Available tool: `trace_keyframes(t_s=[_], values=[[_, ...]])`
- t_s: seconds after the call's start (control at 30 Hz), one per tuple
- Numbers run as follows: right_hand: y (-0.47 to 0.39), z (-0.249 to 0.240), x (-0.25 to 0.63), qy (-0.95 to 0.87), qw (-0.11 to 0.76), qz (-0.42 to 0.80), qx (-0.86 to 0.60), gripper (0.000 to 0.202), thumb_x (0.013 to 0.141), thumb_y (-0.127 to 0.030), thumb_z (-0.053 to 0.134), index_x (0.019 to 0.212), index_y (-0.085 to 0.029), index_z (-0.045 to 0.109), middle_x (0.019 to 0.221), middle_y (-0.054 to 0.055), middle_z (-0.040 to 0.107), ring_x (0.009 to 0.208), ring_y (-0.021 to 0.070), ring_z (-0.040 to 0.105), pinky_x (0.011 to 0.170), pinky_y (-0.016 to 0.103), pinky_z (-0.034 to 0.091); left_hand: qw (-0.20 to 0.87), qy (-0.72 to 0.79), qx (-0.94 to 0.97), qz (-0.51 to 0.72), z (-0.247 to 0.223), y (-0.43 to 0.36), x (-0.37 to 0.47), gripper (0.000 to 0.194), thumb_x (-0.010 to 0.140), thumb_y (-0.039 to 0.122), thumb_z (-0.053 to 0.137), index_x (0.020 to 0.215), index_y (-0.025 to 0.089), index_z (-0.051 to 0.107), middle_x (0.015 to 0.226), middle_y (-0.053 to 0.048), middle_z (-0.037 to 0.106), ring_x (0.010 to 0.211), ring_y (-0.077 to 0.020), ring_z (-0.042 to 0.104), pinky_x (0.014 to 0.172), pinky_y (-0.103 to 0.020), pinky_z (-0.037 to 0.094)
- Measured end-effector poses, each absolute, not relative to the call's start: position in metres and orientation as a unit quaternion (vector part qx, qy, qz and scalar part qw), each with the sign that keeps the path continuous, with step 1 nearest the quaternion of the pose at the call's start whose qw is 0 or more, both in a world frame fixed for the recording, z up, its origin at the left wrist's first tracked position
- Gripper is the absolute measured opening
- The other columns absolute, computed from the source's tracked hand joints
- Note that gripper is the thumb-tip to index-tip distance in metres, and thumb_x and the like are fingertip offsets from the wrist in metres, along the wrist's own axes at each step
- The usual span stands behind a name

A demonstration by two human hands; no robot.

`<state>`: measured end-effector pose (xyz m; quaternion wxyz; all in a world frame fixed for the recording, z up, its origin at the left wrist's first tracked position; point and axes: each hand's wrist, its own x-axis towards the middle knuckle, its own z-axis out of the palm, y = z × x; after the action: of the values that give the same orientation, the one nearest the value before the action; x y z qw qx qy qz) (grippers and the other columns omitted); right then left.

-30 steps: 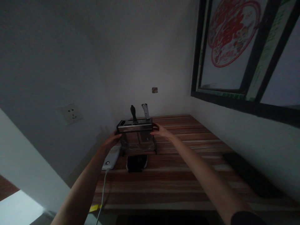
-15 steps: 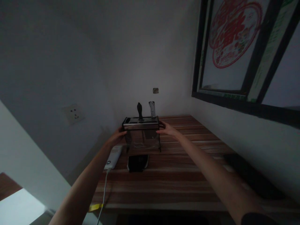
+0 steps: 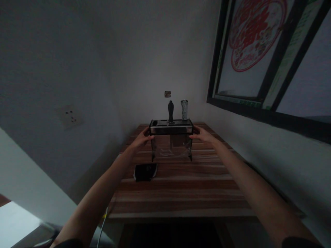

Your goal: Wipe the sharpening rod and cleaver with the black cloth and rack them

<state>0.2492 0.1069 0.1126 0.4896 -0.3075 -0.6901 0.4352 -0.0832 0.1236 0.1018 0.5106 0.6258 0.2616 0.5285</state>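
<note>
A box-like rack (image 3: 171,129) with a shiny metal top band and see-through sides is upright over the wood-patterned table (image 3: 186,203). My left hand (image 3: 143,137) grips its left end, and my right hand (image 3: 202,134) grips its right end, thumbs toward the front. From the rack's top stick up a dark handle (image 3: 170,111) and a clear, ridged handle (image 3: 184,110). Whether the rack's feet touch the table is hard to tell. A black pouch-like item (image 3: 145,172) lies in front of it to the left.
On the left wall is a socket (image 3: 69,117). A large dark-framed panel (image 3: 235,106) with a red print hangs on the right wall. A white cable (image 3: 102,227) hangs at the table's front left corner. A dark flat object lies partly behind my right forearm.
The rack, held in both my hands, has moved right relative to the black item. My left forearm now covers where the white power strip showed. The view has shifted slightly.
</note>
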Motion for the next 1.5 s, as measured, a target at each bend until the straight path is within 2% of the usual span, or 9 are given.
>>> trace_keyframes(t_s=[0.37, 0.5, 0.73, 0.97, 1.23, 1.5], values=[[0.097, 0.098, 0.281, -0.666, 0.494, 0.449, -0.334, 0.062, 0.052, -0.020, 0.076, 0.111, -0.024, 0.057, 0.113, 0.003, 0.060, 0.107, 0.0212, 0.053, 0.096, 0.041, 0.037, 0.512, 0.237, 0.621, 0.544, 0.085, 0.109, -0.047, 0.076, 0.055, 0.024, 0.077, 0.124, 0.023, 0.046, 0.127, -0.008, 0.050, 0.120, -0.0255, 0.041, 0.100, -0.038, 0.029], [0.091, 0.092, 0.282, -0.652, 0.501, 0.456, -0.341, 0.060, 0.054, -0.020, 0.075, 0.111, -0.025, 0.057, 0.112, 0.003, 0.061, 0.109, 0.0207, 0.051, 0.098, 0.040, 0.034, 0.512, 0.240, 0.622, 0.542, 0.079, 0.107, -0.043, 0.077, 0.056, 0.023, 0.076, 0.126, 0.025, 0.043, 0.129, -0.007, 0.048, 0.120, -0.0248, 0.042, 0.100, -0.038, 0.029], [0.090, 0.078, 0.283, -0.633, 0.520, 0.456, -0.348, 0.055, 0.054, -0.023, 0.076, 0.106, -0.024, 0.059, 0.108, 0.003, 0.063, 0.106, 0.0212, 0.053, 0.097, 0.040, 0.036, 0.519, 0.249, 0.622, 0.531, 0.073, 0.106, -0.042, 0.077, 0.058, 0.022, 0.075, 0.128, 0.025, 0.042, 0.130, -0.009, 0.047, 0.118, -0.0264, 0.044, 0.101, -0.039, 0.030], [0.095, 0.066, 0.287, -0.625, 0.536, 0.454, -0.342, 0.054, 0.056, -0.022, 0.075, 0.107, -0.025, 0.059, 0.113, 0.003, 0.060, 0.105, 0.0197, 0.054, 0.096, 0.038, 0.037, 0.522, 0.254, 0.620, 0.528, 0.066, 0.112, -0.041, 0.079, 0.058, 0.023, 0.075, 0.129, 0.025, 0.040, 0.131, -0.010, 0.046, 0.116, -0.0273, 0.045, 0.099, -0.040, 0.032], [0.092, 0.065, 0.287, -0.634, 0.527, 0.456, -0.336, 0.055, 0.056, -0.022, 0.076, 0.108, -0.024, 0.058, 0.116, 0.004, 0.059, 0.106, 0.0207, 0.053, 0.094, 0.037, 0.039, 0.525, 0.253, 0.616, 0.530, 0.067, 0.105, -0.041, 0.084, 0.056, 0.023, 0.076, 0.130, 0.024, 0.037, 0.130, -0.009, 0.047, 0.120, -0.0265, 0.041, 0.102, -0.040, 0.027], [0.089, 0.066, 0.285, -0.645, 0.526, 0.443, -0.333, 0.055, 0.055, -0.025, 0.076, 0.107, -0.025, 0.059, 0.112, 0.002, 0.061, 0.105, 0.0205, 0.054, 0.094, 0.038, 0.039, 0.532, 0.244, 0.617, 0.526, 0.069, 0.101, -0.042, 0.082, 0.057, 0.024, 0.076, 0.130, 0.025, 0.037, 0.131, -0.008, 0.046, 0.121, -0.0265, 0.040, 0.102, -0.040, 0.027]])
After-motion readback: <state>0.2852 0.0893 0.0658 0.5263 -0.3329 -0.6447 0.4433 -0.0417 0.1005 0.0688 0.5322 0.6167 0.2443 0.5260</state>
